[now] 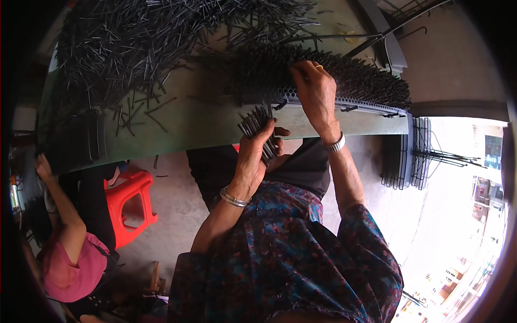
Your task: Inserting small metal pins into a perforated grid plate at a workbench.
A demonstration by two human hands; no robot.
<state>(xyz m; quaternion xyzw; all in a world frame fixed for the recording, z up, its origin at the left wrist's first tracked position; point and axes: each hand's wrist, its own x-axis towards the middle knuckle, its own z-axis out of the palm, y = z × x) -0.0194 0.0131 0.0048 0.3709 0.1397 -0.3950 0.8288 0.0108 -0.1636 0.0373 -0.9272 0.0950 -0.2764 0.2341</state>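
Note:
My left hand (254,152) is wrapped round a bundle of thin black sticks (256,119), whose ends fan out above the thumb near the table's front edge. Over a long rack with a perforated grey edge (371,106), my right hand (316,91) points down with its fingertips pinched together. What the pinch holds, if anything, is hidden against the dark background. Dense rows of upright black sticks (371,81) stand in the rack, behind and to the right of this hand.
A large loose heap of black sticks (124,48) covers the far left of the green table (186,132). A co-worker in a pink top (81,269) works at the left, near a red plastic stool (129,207). Dark wire racks (409,156) stand at the right.

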